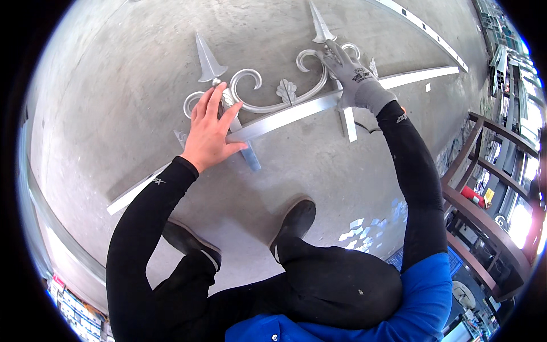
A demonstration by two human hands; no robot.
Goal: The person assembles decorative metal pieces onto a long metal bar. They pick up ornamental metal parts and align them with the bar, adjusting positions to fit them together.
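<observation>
On the floor lies a silvery metal fence piece: a long flat bar [290, 118] crossed by short posts, with curled scrollwork [263, 109], a leaf ornament [286, 91] and two spear-shaped finials. My left hand [209, 130] is bare. Its spread fingers rest over the left post and scroll, just below the left finial [208, 61], with the thumb by the bar. In a grey work glove, my right hand [354, 74] lies with outstretched fingers on the right post and scroll, below the right finial [320, 25]. My palms hide parts of both posts.
My dark shoes [296, 219] stand on the concrete floor [137, 85] close to the bar. Another long metal strip [427, 28] lies at the far right. A brown metal frame [484, 211] stands on the right, with a red object [473, 196] beside it.
</observation>
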